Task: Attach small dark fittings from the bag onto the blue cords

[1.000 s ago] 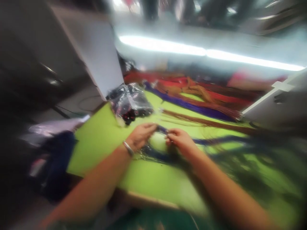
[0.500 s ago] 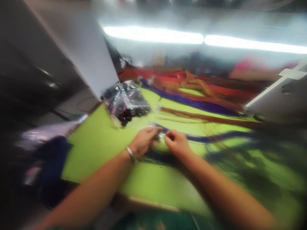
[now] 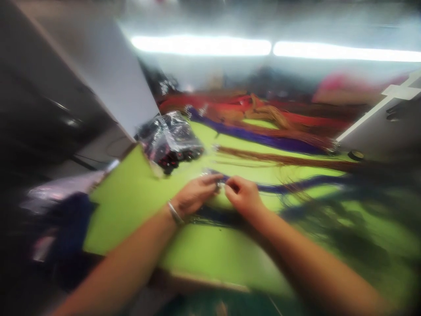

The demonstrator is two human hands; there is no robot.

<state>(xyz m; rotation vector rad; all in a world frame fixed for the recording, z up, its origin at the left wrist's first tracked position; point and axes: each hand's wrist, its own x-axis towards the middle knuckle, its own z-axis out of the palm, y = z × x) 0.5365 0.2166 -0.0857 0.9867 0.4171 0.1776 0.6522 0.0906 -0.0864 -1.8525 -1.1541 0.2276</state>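
Observation:
My left hand (image 3: 197,192), with a metal bangle (image 3: 175,212) on its wrist, has its fingers closed on something small and pale that is too blurred to name. Close to its right, my right hand (image 3: 242,193) is closed in a pinch, and what sits between its fingertips is hidden. Just behind both hands runs a bundle of blue wires (image 3: 276,188), stretching to the right. More dark blue wires (image 3: 210,216) lie on the table under and in front of the hands.
The green table (image 3: 131,219) carries a clear plastic bag of dark parts (image 3: 174,140) at the back left. Brown wires (image 3: 256,154), a purple bundle (image 3: 237,131) and red wires (image 3: 305,122) lie behind. A tape roll (image 3: 356,155) is at right; a white panel (image 3: 108,66) stands left.
The view has shifted slightly. My left hand has tilted a little, its fingers stretching further toward the right hand. My right hand keeps nearly the same pinch.

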